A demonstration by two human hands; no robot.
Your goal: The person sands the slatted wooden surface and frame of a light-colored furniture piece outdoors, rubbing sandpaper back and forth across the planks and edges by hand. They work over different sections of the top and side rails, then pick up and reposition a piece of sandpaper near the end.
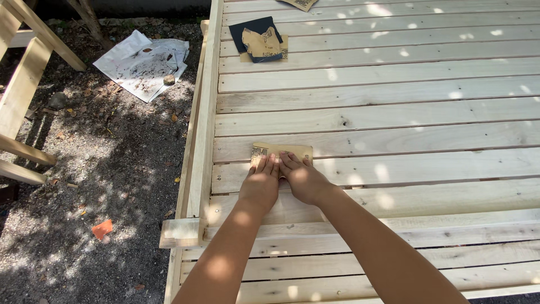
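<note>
A tan sheet of sandpaper (289, 151) lies flat on a pale wooden slatted platform (394, 112). My left hand (260, 183) and my right hand (302, 179) rest side by side on its near edge, fingers stretched forward and pressing it down onto a plank. The fingertips cover the lower part of the sheet. Both forearms reach in from the bottom of the view.
More sandpaper sheets (261, 40), dark and tan, lie on the planks at the back. The platform's left edge rail (198, 146) drops to gravel ground with a dirty white sheet (143, 63), an orange scrap (102, 229) and a wooden frame (22, 95) at far left.
</note>
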